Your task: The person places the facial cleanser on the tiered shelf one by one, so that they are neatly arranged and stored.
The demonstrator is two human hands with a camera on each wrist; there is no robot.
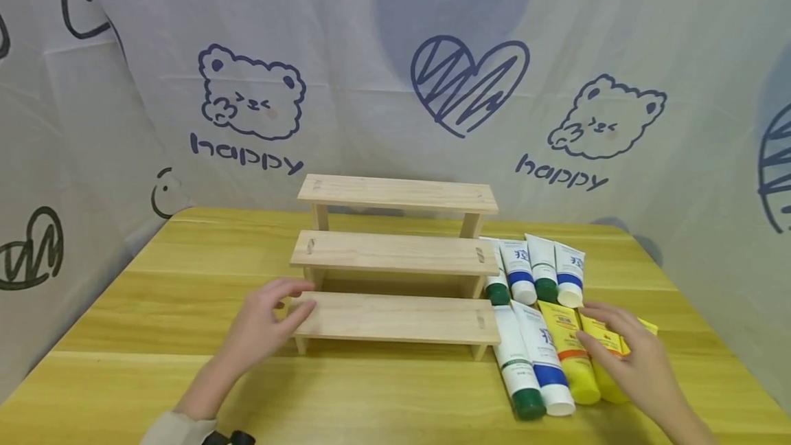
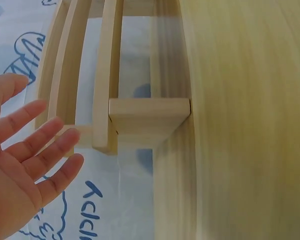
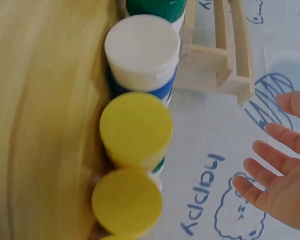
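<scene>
I judge my work barely begun, with the handling left to do: the white tubes [image 1: 537, 338] and yellow tubes [image 1: 571, 356] lie in two close rows on the surface [image 1: 371, 397], just right of the three-tiered wooden stand [image 1: 395, 251]. My left hand [image 1: 262, 325], relaxed, grasps nothing by the stand's left end; my right hand [image 1: 636, 359], equally loose, partly hides the yellow tubes, contact unclear. The stand overlaps one white tube, and a printed cloth [image 1: 364, 108] hangs behind.
</scene>
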